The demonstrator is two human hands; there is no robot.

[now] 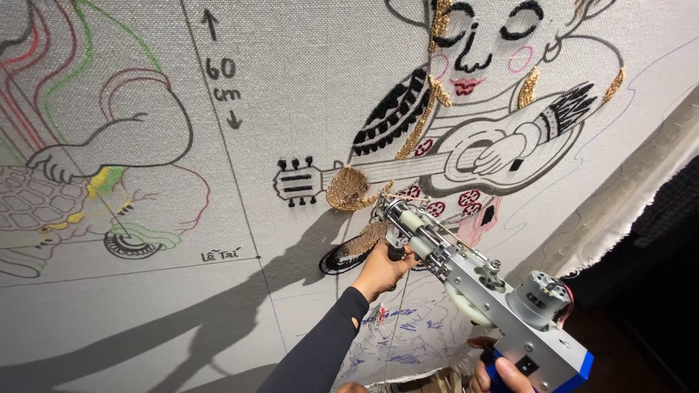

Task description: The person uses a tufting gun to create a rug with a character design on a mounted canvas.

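Note:
I hold a metal tufting gun (pixel 466 280) with a blue base against a stretched grey cloth (pixel 306 87). My left hand (pixel 382 269), in a dark sleeve, grips the black front handle under the gun's barrel. My right hand (pixel 499 375) wraps the blue rear grip at the bottom edge. The gun's tip (pixel 386 204) meets the cloth just below a gold tufted patch (pixel 348 188), on a drawn figure with a guitar (pixel 473 153) partly filled in black, gold, red and pink yarn.
On the left of the cloth is an outline drawing of a turtle and figure (pixel 87 182) with yellow and green patches. Ruled lines and handwritten marks cross the cloth. The frayed cloth edge and frame (pixel 626 196) run down the right, beside a dark area.

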